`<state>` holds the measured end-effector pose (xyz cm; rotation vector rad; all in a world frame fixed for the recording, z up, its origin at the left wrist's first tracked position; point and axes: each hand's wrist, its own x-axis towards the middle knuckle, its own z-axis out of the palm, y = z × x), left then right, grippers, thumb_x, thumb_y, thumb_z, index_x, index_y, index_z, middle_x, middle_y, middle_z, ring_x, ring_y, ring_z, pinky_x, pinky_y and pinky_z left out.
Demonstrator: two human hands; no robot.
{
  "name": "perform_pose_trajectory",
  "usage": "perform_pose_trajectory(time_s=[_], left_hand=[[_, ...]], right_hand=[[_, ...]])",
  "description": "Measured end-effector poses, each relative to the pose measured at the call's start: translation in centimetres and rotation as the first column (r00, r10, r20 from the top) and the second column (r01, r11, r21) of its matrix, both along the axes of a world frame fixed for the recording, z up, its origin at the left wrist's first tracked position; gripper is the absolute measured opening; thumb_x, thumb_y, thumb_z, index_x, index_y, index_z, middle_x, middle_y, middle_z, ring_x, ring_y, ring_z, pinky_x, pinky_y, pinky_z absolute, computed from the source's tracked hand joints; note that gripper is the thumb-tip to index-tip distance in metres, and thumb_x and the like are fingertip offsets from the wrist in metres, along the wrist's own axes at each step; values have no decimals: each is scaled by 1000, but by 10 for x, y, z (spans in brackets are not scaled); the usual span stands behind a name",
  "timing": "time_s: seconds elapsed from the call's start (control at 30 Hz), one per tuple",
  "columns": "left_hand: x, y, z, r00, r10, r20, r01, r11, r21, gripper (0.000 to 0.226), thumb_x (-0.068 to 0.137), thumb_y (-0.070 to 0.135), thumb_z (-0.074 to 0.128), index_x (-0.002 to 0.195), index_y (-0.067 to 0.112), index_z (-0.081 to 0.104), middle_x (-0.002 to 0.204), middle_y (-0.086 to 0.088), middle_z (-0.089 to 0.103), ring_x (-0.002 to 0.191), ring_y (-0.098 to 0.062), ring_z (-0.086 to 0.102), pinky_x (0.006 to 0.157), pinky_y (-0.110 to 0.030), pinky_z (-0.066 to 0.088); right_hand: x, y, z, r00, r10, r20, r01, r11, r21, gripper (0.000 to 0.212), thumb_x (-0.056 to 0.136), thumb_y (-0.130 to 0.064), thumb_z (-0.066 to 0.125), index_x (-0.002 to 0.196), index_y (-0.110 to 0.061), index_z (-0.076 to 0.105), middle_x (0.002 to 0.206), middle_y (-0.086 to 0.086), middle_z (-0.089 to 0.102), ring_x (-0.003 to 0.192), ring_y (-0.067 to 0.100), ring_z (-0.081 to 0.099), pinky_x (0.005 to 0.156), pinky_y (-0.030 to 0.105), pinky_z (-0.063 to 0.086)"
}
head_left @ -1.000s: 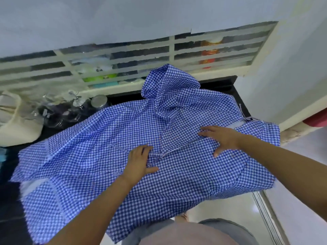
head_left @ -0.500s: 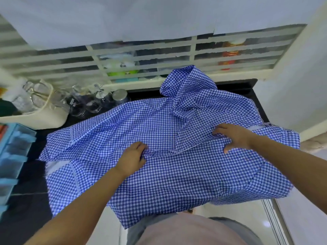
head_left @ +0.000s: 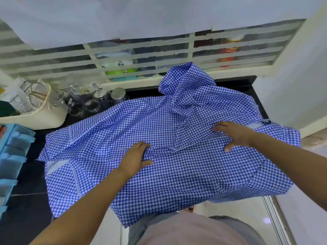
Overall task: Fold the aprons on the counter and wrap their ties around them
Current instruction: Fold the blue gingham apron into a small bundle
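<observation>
one blue checked apron [head_left: 177, 175], spread on the black bench [head_left: 235, 85], long axis left to right, hem ridge running between my hands. right hand [head_left: 235, 135]: fingers splayed flat on cloth. left hand [head_left: 134, 156]: fingers over ridge, pinching or pressing, cannot tell.

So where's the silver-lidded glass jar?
Head view, left of centre: the silver-lidded glass jar stands on the black counter, just behind the blue checked apron, right of the clear glass jars.
</observation>
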<state>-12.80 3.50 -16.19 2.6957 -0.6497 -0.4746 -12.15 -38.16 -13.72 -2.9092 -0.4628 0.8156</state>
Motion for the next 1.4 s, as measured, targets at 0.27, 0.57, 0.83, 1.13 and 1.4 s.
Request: perform_pose_trajectory(time_s=[0.27, 0.57, 0.83, 1.13, 1.4], left_hand=[[2, -12, -2, 993, 112, -48, -107, 990, 94, 38, 91, 34, 61, 121, 11, 57, 110, -6, 59, 105, -23, 49, 94, -36, 40], [20, -12, 35, 971, 16, -238, -32, 997, -64, 28, 91, 22, 63, 115, 8, 60, 100, -9, 65, 82, -21, 60, 69, -21, 42], [37, -10, 63, 991, 24, -134, -39, 994, -107, 21, 102, 16, 40, 98, 7, 58, 88, -7, 64, 78, -19, 61, 70, -28, 44], [64, 0, 108, 998, -55, 30, 56, 998, -16, 41, 74, 51, 70, 95, 17, 59, 80, 9, 63, 69, -3, 57, 68, -25, 46], [83, 10, 135, 995, 19, 96, -36, 984, 176, 28, 81, 28, 75, 99, 10, 65, 98, -3, 69, 88, -22, 62, 75, -34, 46]], right_hand=[[0, -2, 1, 999, 1, 41, -4, 998, 60, 69, 77, -33, 76, 138, -20, 45, 135, -3, 47, 121, 18, 46, 100, 32, 36], [-8, -6, 0, 999, -11, -42, 12, 999, 38, 24, 87, -28, 67, 106, -14, 63, 96, -4, 55, 93, 16, 54, 78, 25, 37], [-16, -13, 29, 982, -188, -12, 184, 943, 278, 31, 94, -30, 59, 74, -31, 35, 68, -11, 44, 62, 3, 42, 64, 29, 33], [-3, -46, 65, 998, -65, 17, 65, 998, -25, 16, 87, -24, 68, 81, -10, 61, 84, 1, 60, 85, 19, 59, 70, 23, 35], [-4, -37, 88, 902, -385, 196, 305, 889, 341, 15, 99, -25, 46, 90, -16, 39, 73, 4, 55, 64, 21, 52, 57, 31, 36]])
